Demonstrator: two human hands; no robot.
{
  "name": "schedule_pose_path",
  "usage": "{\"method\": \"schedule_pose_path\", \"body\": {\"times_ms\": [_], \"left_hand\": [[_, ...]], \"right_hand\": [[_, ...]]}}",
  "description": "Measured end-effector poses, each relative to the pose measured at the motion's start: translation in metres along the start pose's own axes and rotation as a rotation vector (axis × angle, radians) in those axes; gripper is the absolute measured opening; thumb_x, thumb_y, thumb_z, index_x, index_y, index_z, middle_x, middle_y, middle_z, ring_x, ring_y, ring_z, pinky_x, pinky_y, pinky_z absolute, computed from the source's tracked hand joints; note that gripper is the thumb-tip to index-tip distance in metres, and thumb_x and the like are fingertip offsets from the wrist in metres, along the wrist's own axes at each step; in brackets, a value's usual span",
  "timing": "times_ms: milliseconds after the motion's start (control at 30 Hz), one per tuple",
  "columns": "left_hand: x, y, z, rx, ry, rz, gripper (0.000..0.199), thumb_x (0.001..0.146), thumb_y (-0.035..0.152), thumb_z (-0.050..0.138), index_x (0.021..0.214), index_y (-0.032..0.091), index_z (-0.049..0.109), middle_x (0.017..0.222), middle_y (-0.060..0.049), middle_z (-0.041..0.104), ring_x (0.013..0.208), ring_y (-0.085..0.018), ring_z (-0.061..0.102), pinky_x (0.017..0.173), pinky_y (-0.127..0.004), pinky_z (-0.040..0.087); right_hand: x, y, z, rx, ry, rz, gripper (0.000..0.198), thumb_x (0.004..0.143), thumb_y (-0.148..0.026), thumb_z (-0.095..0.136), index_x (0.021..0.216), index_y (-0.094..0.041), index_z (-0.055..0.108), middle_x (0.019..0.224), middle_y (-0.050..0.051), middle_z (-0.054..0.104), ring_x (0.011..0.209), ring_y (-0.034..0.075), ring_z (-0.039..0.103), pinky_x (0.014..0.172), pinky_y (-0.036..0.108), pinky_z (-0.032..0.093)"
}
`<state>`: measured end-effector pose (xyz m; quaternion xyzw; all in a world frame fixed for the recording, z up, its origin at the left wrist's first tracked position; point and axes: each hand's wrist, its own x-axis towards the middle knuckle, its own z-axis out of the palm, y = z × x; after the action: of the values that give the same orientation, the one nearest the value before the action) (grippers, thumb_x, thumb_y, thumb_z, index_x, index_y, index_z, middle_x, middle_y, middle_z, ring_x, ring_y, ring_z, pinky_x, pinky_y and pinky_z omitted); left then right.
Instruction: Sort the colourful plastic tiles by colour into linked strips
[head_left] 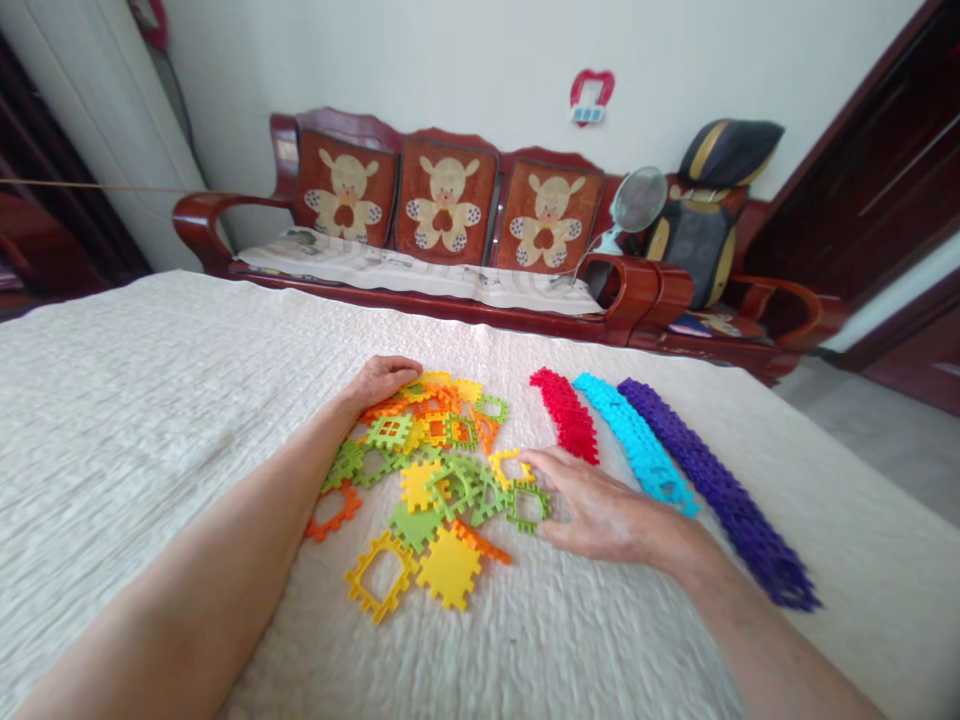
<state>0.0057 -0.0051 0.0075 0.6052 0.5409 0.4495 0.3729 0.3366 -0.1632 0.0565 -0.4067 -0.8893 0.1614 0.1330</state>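
Observation:
A loose pile of interlocking plastic building tiles in yellow, green and orange lies on the white quilted cover (pixel 150 400). My left hand (pixel 386 380) rests at the far left edge of the pile, fingers stretched along the outermost tiles, its fingertips partly hidden. At the pile's right side is my right hand (pixel 592 500), thumb and fingers apart. Its fingertips reach a yellow window tile (pixel 499 457), and a green window tile (pixel 534 486) lies between thumb and fingers without a visible grip. Nearer to me are a solid yellow tile (pixel 450 568) and a yellow frame tile (pixel 366 590).
Right of the pile, tiles lie in bands: a red row (pixel 568 415), a light blue row (pixel 637 440) and a long purple row (pixel 720 490). Beyond the cover stand a wooden sofa (pixel 450 290) with bear cushions, a small fan (pixel 639 200) and an armchair.

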Motion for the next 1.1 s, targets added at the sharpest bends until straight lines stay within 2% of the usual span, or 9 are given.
{"method": "schedule_pose_path", "body": {"times_ms": [100,333,467,567,667,800,900,1000,1100], "left_hand": [[0.001,-0.001,0.0,-0.033,0.001,0.002,0.034,0.057,0.044,0.072,0.08,0.02,0.077,0.085,-0.004,0.075,0.083,-0.022,0.067,0.083,-0.032,0.051],[-0.001,-0.001,-0.002,-0.192,0.04,-0.058,0.04,0.057,0.047,0.076,0.085,0.019,0.076,0.093,-0.008,0.076,0.092,-0.025,0.067,0.087,-0.035,0.052],[-0.002,0.003,-0.005,-0.299,0.031,-0.071,0.045,0.053,0.049,0.078,0.085,0.017,0.075,0.098,-0.01,0.075,0.096,-0.024,0.067,0.088,-0.034,0.051],[-0.001,0.008,-0.01,-0.34,0.038,-0.072,0.047,0.051,0.049,0.079,0.084,0.016,0.074,0.099,-0.012,0.074,0.097,-0.024,0.067,0.084,-0.032,0.051],[0.001,0.013,-0.016,-0.336,0.092,-0.075,0.049,0.055,0.049,0.077,0.092,0.016,0.073,0.1,-0.012,0.074,0.094,-0.023,0.068,0.075,-0.03,0.05],[0.002,0.017,-0.018,-0.209,0.137,-0.12,0.049,0.05,0.048,0.079,0.087,0.016,0.073,0.087,-0.011,0.075,0.087,-0.024,0.069,0.07,-0.03,0.049],[0.0,0.017,-0.021,-0.145,0.08,-0.155,0.049,0.044,0.048,0.081,0.081,0.017,0.074,0.081,-0.009,0.075,0.084,-0.024,0.068,0.071,-0.03,0.05],[-0.002,0.015,-0.03,-0.148,-0.016,-0.164,0.05,0.042,0.048,0.082,0.08,0.018,0.075,0.084,-0.01,0.075,0.085,-0.023,0.068,0.074,-0.031,0.051],[-0.002,0.01,-0.04,-0.143,-0.039,-0.138,0.05,0.046,0.049,0.08,0.084,0.018,0.076,0.09,-0.01,0.076,0.088,-0.024,0.068,0.074,-0.03,0.052]], "right_hand": [[0.005,0.001,0.014,0.018,0.049,0.041,0.063,0.07,-0.011,0.061,0.131,-0.022,0.052,0.12,0.011,0.061,0.106,0.024,0.062,0.091,0.04,0.052],[0.023,-0.002,0.04,0.191,0.283,0.042,0.057,0.069,-0.005,0.054,0.124,-0.022,0.056,0.112,0.009,0.062,0.081,0.017,0.064,0.071,0.032,0.057],[0.027,-0.004,0.044,0.306,0.367,0.012,0.052,0.074,-0.008,0.053,0.123,-0.024,0.056,0.124,0.011,0.057,0.089,0.018,0.064,0.065,0.029,0.058],[0.029,-0.002,0.047,0.355,0.444,0.018,0.05,0.077,-0.011,0.053,0.125,-0.024,0.053,0.13,0.012,0.054,0.101,0.02,0.062,0.067,0.029,0.059],[0.03,0.001,0.054,0.312,0.471,0.015,0.046,0.078,-0.01,0.052,0.122,-0.022,0.054,0.123,0.012,0.058,0.103,0.021,0.062,0.07,0.031,0.058],[0.029,-0.002,0.062,0.197,0.486,-0.077,0.04,0.079,-0.008,0.05,0.117,-0.02,0.057,0.118,0.012,0.062,0.113,0.023,0.058,0.092,0.041,0.053],[0.027,-0.007,0.06,0.197,0.469,-0.134,0.042,0.079,-0.007,0.049,0.119,-0.02,0.056,0.118,0.011,0.062,0.114,0.022,0.057,0.099,0.042,0.048],[0.026,-0.009,0.057,0.212,0.41,-0.194,0.043,0.08,-0.005,0.047,0.119,-0.021,0.057,0.118,0.01,0.062,0.115,0.02,0.057,0.1,0.039,0.048],[0.026,-0.009,0.058,0.209,0.438,-0.198,0.043,0.081,-0.006,0.046,0.119,-0.021,0.057,0.117,0.01,0.062,0.114,0.02,0.057,0.099,0.039,0.048]]}}
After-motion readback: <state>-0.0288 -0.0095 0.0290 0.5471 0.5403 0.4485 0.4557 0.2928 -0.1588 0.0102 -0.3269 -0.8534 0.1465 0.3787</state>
